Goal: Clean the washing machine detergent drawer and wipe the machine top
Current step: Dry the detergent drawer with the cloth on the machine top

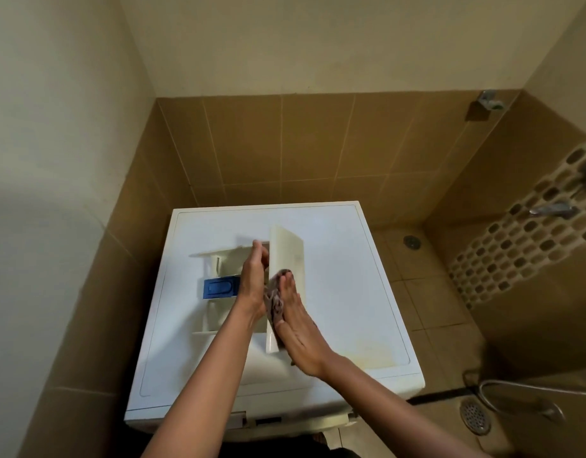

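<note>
The cream detergent drawer [290,256] lies on the white washing machine top [344,292], its front panel standing on edge to the right and its blue insert [219,287] to the left. My left hand [253,279] grips the drawer just behind the front panel, fingers curled over its upper edge. My right hand [296,322] lies flat with straight fingers, pressing a grey-brown cloth [274,299] against the face of the front panel. Most of the cloth is hidden under that hand.
The machine stands in a corner with brown tiled walls behind and to the left. To the right are a tiled floor with a floor drain [475,418], a hose [516,391], wall taps [552,209] and a mosaic strip. A yellowish stain [374,352] marks the top's front right.
</note>
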`<action>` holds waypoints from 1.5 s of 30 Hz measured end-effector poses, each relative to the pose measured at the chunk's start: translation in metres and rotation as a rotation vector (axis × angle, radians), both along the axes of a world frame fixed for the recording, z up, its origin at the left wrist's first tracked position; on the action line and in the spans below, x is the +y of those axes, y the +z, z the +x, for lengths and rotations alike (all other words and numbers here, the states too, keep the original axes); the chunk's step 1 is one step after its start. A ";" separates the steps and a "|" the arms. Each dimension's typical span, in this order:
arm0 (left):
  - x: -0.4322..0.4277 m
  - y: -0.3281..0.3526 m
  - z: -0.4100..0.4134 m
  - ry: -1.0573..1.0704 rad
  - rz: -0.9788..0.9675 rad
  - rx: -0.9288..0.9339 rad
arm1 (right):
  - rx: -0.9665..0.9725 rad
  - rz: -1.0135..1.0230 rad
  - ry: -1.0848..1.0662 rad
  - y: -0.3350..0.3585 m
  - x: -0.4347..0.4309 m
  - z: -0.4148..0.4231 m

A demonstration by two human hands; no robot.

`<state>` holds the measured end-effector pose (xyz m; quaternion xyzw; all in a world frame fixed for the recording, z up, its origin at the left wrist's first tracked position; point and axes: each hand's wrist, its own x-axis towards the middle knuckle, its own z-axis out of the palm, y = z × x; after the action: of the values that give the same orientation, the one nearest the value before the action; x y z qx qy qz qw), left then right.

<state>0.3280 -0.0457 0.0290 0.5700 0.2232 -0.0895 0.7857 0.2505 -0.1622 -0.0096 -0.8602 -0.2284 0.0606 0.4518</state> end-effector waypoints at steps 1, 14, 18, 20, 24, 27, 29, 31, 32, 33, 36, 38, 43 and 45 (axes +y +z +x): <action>-0.002 -0.002 -0.003 -0.005 0.019 0.007 | 0.027 0.016 -0.025 -0.004 -0.001 -0.001; -0.026 -0.039 -0.024 -0.196 0.179 0.064 | 0.474 0.313 -0.305 -0.019 0.000 0.027; -0.024 -0.039 -0.026 -0.203 0.276 0.033 | 0.497 0.310 -0.307 -0.027 -0.004 0.014; -0.020 -0.041 -0.036 -0.165 0.479 -0.051 | 0.497 0.302 -0.334 -0.036 -0.005 0.004; -0.021 -0.052 -0.074 -0.283 0.782 -0.073 | 0.620 0.413 -0.407 -0.043 -0.005 -0.003; -0.030 -0.061 -0.080 -0.395 0.831 -0.068 | 0.672 0.515 -0.419 -0.038 -0.003 -0.007; -0.031 -0.060 -0.074 -0.326 0.807 -0.089 | 0.632 0.510 -0.365 -0.036 -0.003 -0.020; -0.029 -0.055 -0.070 -0.294 0.785 -0.073 | 0.582 0.496 -0.310 -0.036 -0.003 -0.033; -0.029 -0.053 -0.069 -0.295 0.777 -0.061 | 0.541 0.499 -0.287 -0.036 -0.002 -0.035; -0.028 -0.051 -0.070 -0.296 0.777 -0.054 | 0.488 0.503 -0.272 -0.037 -0.001 -0.032; -0.025 -0.052 -0.069 -0.322 0.819 -0.069 | 0.344 0.412 -0.273 -0.036 0.009 0.004; -0.022 -0.056 -0.068 -0.361 0.842 -0.083 | 0.382 0.383 -0.359 -0.041 0.012 0.045; -0.022 -0.055 -0.069 -0.345 0.836 -0.071 | 0.667 0.463 -0.478 -0.038 0.007 0.105; -0.025 -0.052 -0.069 -0.300 0.795 -0.040 | 0.626 0.485 -0.425 -0.034 0.008 0.084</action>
<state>0.2588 -0.0706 -0.0230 0.8563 0.1396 -0.0990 0.4873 0.3344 -0.1545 -0.0438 -0.6976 0.0935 0.1687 0.6901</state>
